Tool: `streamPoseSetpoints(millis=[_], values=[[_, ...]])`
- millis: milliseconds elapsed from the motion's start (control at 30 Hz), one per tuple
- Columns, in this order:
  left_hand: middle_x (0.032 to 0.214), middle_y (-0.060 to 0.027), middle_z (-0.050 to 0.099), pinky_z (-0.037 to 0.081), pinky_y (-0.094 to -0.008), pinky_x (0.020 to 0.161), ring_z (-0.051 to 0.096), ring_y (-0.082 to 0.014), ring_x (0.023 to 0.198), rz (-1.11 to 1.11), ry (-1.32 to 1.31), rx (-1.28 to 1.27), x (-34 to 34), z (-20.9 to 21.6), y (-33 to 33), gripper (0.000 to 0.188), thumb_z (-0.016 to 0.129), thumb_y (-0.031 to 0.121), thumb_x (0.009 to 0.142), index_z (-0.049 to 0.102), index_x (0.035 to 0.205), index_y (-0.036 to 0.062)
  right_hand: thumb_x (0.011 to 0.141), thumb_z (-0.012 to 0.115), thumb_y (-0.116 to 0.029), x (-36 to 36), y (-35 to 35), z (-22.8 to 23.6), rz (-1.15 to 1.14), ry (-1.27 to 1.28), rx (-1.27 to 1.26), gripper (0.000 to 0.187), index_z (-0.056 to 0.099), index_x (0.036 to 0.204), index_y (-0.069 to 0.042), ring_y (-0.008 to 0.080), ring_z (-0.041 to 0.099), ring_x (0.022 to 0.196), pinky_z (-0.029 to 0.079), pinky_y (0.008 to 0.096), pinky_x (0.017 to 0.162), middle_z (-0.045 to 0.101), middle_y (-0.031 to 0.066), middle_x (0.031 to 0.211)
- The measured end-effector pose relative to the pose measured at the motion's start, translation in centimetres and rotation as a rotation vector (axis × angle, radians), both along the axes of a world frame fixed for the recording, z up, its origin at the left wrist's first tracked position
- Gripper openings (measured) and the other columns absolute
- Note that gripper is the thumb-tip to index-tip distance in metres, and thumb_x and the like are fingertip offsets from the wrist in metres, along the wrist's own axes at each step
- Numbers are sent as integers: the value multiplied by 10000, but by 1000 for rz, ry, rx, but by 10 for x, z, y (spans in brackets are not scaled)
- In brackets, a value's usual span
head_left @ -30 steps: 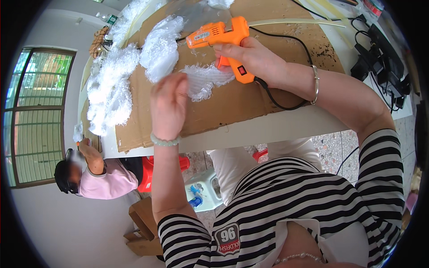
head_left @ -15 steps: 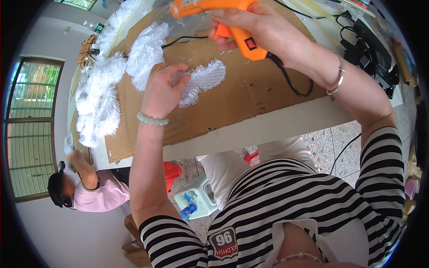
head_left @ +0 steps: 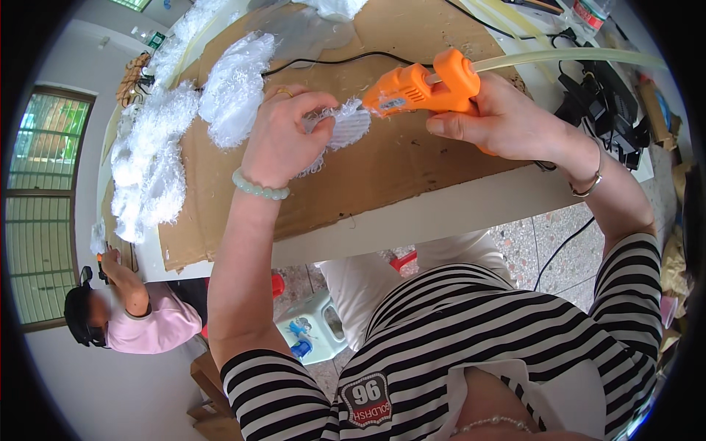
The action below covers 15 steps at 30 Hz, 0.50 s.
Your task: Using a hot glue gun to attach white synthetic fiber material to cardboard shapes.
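My left hand [head_left: 287,136] pinches a small white piece of fringed fabric [head_left: 351,126] just above the cardboard sheet [head_left: 412,169]. In my right hand [head_left: 507,117] is an orange hot glue gun [head_left: 423,88], with a long pale glue stick [head_left: 566,55] running out of its back end. The gun's nozzle points left and is close to the fabric's right edge; whether they touch I cannot tell. Left of my left hand lies a larger white fluffy piece [head_left: 237,88].
A long heap of white fringed material [head_left: 151,162] covers the table's left side. Black electrical gear [head_left: 607,106] and a plastic bottle [head_left: 592,15] are at the right. A black cord [head_left: 346,59] crosses the cardboard. A person in pink [head_left: 151,316] sits at the left near a pale stool [head_left: 312,327].
My right hand has brought the glue gun down and turned it, so its nozzle is now beside the fabric. The left hand keeps its pinch and has shifted slightly right.
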<state>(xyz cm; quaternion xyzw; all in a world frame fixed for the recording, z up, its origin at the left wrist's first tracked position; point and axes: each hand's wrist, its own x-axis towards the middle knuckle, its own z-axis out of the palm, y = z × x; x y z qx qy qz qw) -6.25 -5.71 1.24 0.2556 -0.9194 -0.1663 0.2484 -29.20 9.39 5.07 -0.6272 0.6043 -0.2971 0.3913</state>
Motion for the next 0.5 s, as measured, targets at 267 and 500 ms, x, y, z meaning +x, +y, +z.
streamPoseSetpoints(millis=[267, 500], values=[[777, -89, 611, 390, -390, 935, 581, -255, 770, -41, -31, -128, 5, -1, 6, 221, 632, 16, 620, 676, 818, 103, 872, 634, -246, 0, -9, -15, 3, 71, -80, 277, 541, 1000, -19, 72, 363, 581, 339, 240, 522, 441, -29, 660], [784, -90, 611, 369, -398, 966, 582, -262, 812, -43, -33, -157, 6, -3, 6, 228, 639, 21, 620, 677, 828, 104, 872, 629, -231, 2, -13, -14, 0, 79, -9, 268, 530, 974, -4, 73, 361, 594, 340, 238, 533, 444, -26, 679]])
